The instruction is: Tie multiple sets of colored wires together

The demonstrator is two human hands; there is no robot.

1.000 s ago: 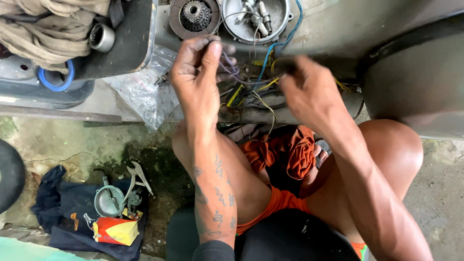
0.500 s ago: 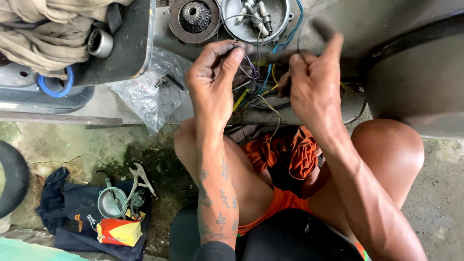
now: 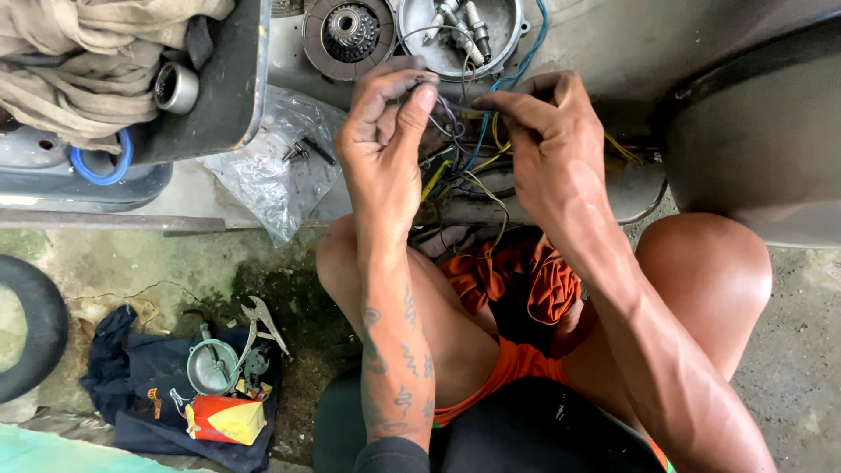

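Both hands have drawn closer together since the earlier frame and now meet over the wiring; the right hand, a second ago blurred and lower, is raised level with the left.

Item 1. Left hand (image 3: pixel 381 144): grip pinched, thumb and forefinger closed on a thin wire end just below the round metal housing (image 3: pixel 460 35).

Item 2. Right hand (image 3: pixel 547 144): grip pinched on the other end of the same thin dark wire (image 3: pixel 451 107), fingertips almost touching those of the left.

Item 3. Wire bundle (image 3: pixel 473 171): blue, yellow, purple and dark strands, hanging tangled between the hands and the person's knees, against the grey vehicle body.

Item 4. Toothed clutch-like disc (image 3: pixel 348 35): just beside the housing, to its left.

Risk, as a judgement: the strands are thin and crossed, so a hard pull could snap a conductor or drag a neighbouring wire loose; the wrong colour could also be picked out of the tangle.

Packages and labels:
- Clear plastic bag (image 3: pixel 272 171), crumpled, holding small dark bolts, lying on the grey ledge left of the left hand.
- Small red-and-yellow carton (image 3: pixel 226 420), box-shaped, on a dark blue cloth (image 3: pixel 131 385) on the concrete floor, lower left.
- Pliers (image 3: pixel 261 320) and a round metal cover (image 3: pixel 212 366) on the same cloth, above the carton.
- Blue ring (image 3: pixel 98 166), far left, beside beige rags (image 3: pixel 79 61).
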